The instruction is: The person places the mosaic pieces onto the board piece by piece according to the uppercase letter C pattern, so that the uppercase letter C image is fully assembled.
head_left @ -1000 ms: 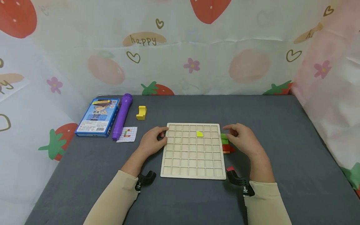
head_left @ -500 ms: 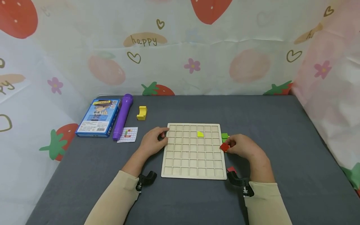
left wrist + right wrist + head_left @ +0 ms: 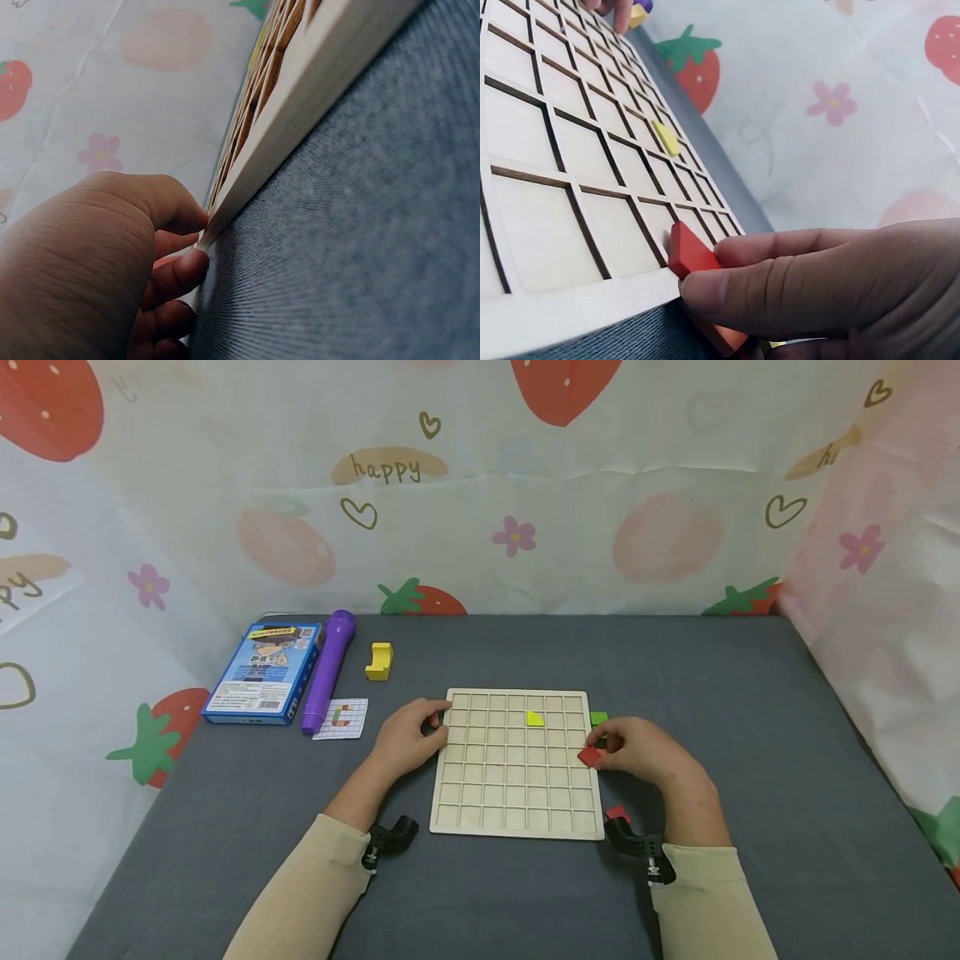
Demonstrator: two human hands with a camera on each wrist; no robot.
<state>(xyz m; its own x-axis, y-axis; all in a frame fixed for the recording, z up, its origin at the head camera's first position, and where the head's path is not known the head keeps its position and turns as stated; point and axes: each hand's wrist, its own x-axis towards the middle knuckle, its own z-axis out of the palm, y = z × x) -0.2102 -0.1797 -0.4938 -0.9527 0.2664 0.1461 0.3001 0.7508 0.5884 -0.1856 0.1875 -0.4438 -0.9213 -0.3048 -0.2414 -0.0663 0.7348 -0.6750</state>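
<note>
Pinching a red tile (image 3: 591, 756) between thumb and fingers, the right hand (image 3: 645, 756) holds it tilted over the right edge of the wooden grid board (image 3: 480, 814), about midway along that edge; the right wrist view shows the tile's lower corner over the board's rim, by a cell in the outermost column. Left hand (image 3: 405, 739) grips the board's left edge near its far left corner, thumb on top and fingers curled under the rim, as the left wrist view shows. One yellow-green piece (image 3: 534, 718) lies in a cell in the second row from the far edge, right of centre. Green block (image 3: 598, 719) sits just off the board's right edge, beside the right hand's fingers. Small red piece (image 3: 617, 813) lies on the grey surface (image 3: 750, 710) near the board's near right corner. Toward the surface's far left: blue box (image 3: 262, 672), purple marker (image 3: 327, 671) beside it, pattern card (image 3: 340, 718), yellow block (image 3: 378, 662).
</note>
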